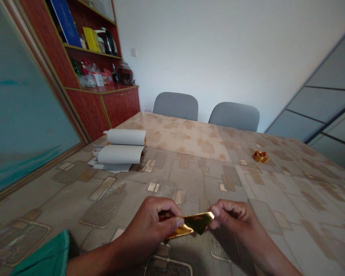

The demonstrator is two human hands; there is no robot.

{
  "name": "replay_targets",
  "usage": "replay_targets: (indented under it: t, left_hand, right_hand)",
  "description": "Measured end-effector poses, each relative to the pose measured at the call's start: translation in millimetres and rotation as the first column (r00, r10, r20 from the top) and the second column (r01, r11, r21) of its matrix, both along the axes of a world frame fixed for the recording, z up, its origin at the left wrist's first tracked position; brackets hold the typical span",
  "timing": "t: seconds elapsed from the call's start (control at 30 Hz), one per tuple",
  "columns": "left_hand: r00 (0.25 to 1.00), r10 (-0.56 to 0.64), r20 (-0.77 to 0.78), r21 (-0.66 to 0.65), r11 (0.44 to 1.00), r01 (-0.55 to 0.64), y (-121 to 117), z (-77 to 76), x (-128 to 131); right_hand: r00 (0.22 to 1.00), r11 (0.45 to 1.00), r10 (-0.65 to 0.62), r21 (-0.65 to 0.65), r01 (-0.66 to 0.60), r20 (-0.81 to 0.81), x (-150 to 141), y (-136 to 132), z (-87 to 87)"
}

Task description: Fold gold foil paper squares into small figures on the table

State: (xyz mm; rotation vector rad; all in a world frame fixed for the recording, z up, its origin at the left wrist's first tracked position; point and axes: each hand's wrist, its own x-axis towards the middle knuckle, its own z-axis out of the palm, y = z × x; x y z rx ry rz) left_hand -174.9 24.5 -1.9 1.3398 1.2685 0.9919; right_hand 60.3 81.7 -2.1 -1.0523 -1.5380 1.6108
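A piece of shiny gold foil paper (197, 223), partly folded, is held just above the table near its front edge. My left hand (155, 222) grips its left part between thumb and curled fingers. At the foil's right tip, my right hand (231, 216) is closed in a pinch. The foil has a pointed right end and a flap that hangs toward the table. Part of it is hidden behind my left fingers. To the far right lies a small folded gold foil piece (261, 156), apart from both hands.
Curled sheets with white backs (120, 154) lie stacked at the left of the patterned tablecloth (189, 176). Two grey chairs (176, 105) stand at the far edge. A red-brown cabinet (119, 107) holding a kettle (110, 42) and jars is at back left.
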Motion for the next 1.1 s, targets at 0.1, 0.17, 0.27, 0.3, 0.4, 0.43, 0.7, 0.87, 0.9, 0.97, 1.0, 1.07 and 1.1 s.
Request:
replay_targets:
  t: [0.1, 0.17, 0.27, 0.3, 0.4, 0.43, 0.7, 0.87, 0.9, 0.97, 1.0, 1.07, 1.1]
  left_hand:
    - [0.987, 0.153, 0.045, -0.030, 0.988, -0.151, 1, -0.9, 0]
    - [0.975, 0.208, 0.074, -0.033, 0.978, -0.206, -1, -3.1, 2]
    - [0.981, 0.148, 0.128, 0.001, 0.989, -0.149, -5, -7.5, 7]
    - [0.983, 0.117, 0.139, 0.005, 0.993, -0.119, -6, -8.8, 8]
    - [0.985, 0.072, 0.154, -0.011, 0.997, -0.071, -7, -11.0, 10]
    - [0.986, 0.067, 0.155, -0.014, 0.998, -0.066, -6, -11.3, 10]
    - [0.999, -0.030, 0.043, 0.047, 0.999, 0.028, -7, -14.0, 7]
    - [0.993, -0.098, 0.059, 0.020, 0.995, 0.097, -10, -17.2, 11]
    - [0.990, -0.087, 0.113, -0.004, 0.996, 0.088, -10, -18.1, 11]
    - [0.968, -0.037, 0.248, -0.051, 0.997, 0.051, -8, -19.9, 9]
    - [0.954, -0.004, 0.300, -0.073, 0.997, 0.028, -7, -20.6, 7]
    - [0.918, 0.059, 0.393, -0.129, 0.992, -0.008, -5, -21.3, 5]
    - [0.894, 0.078, 0.441, -0.161, 0.987, -0.006, -5, -21.4, 5]
  right_hand:
    - [0.989, 0.992, -0.121, -0.026, 0.120, -0.083, -5, -3, 4.0]
    - [0.994, 0.999, -0.038, -0.025, 0.035, -0.099, -13, -10, 1.4]
    - [0.984, 0.989, 0.145, -0.027, -0.148, -0.103, -28, -23, -9.0]
    - [0.984, 0.989, 0.143, -0.023, -0.146, -0.110, -32, -26, -13.0]
    - [0.987, 0.992, 0.122, -0.002, -0.123, -0.108, -38, -30, -20.6]
    - [0.988, 0.992, 0.124, 0.010, -0.123, -0.094, -37, -29, -20.6]
    - [0.967, 0.968, 0.251, -0.004, -0.251, 0.034, -23, -20, 2.0]
    - [0.991, 0.991, 0.127, 0.038, -0.128, 0.032, -28, -24, -8.6]
    - [0.996, 0.994, 0.091, 0.056, -0.092, 0.025, -29, -24, -12.1]
    - [1.000, 0.998, 0.026, 0.059, -0.025, -0.014, -30, -24, -17.8]
    - [0.999, 0.999, -0.011, 0.043, 0.013, -0.042, -30, -24, -19.6]
    - [0.991, 0.996, -0.092, -0.018, 0.091, -0.092, -31, -25, -20.9]
    - [0.984, 0.990, -0.136, -0.054, 0.130, -0.112, -32, -25, -20.8]
